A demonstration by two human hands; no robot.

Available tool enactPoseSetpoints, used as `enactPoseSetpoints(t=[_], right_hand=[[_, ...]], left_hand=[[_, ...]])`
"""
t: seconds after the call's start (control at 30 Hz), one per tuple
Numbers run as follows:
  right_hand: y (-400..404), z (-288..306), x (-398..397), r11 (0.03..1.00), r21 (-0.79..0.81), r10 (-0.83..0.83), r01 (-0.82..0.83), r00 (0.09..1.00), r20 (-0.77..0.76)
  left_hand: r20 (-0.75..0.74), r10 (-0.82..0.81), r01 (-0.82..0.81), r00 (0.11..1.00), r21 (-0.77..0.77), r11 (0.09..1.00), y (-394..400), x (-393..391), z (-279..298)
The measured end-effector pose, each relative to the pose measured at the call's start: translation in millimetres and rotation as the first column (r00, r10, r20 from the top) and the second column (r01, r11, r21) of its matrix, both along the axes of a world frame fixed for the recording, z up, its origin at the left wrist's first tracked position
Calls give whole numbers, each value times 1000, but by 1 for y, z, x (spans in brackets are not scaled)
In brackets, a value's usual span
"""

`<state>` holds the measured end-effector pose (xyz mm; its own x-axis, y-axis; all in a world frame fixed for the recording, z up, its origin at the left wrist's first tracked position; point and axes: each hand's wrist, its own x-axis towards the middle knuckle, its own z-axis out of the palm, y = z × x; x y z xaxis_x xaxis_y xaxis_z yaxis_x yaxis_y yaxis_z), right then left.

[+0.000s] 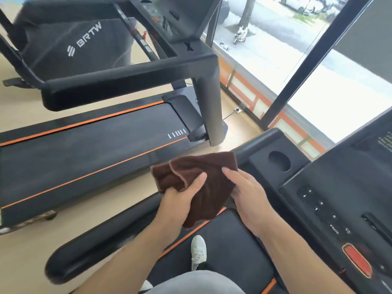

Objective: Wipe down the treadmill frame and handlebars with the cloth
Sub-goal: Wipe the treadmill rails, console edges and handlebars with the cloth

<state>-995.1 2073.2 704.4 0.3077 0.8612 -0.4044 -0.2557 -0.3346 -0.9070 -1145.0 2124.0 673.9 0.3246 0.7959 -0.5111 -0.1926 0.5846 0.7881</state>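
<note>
A dark brown cloth (201, 177) with a lighter hem hangs bunched in mid-air between both hands. My left hand (180, 198) grips its left side, thumb on top of the fabric. My right hand (248, 194) holds its right side, thumb laid along the cloth. I stand on a black treadmill: its left handlebar (101, 240) runs below my left forearm and its console (339, 209) with buttons and a red stop button (357, 259) lies to the right. The cloth touches no part of the frame.
A second black treadmill (89, 145) with orange stripes stands to the left, its handlebar frame (127, 81) and upright post (210, 107) just beyond the cloth. A cup-holder recess (279, 161) sits right of the cloth. Glass windows line the right side. Wooden floor separates the machines.
</note>
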Motion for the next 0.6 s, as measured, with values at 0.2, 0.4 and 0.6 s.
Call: enactPoseSetpoints(t=[0.2, 0.4, 0.6], right_hand=[[-25, -21, -27, 973, -185, -83, 137, 959, 273], [-50, -21, -34, 997, 83, -5, 3, 1000, 26], [-49, -30, 10, 993, 95, -56, 65, 994, -98]], left_hand=[[-294, 57, 38, 954, 309, 950, -23, -1, -11], [-629, 47, 500, 776, 658, 563, -35, -3, -22], [-651, -93, 598, 754, 619, 510, -38, 32, -10]])
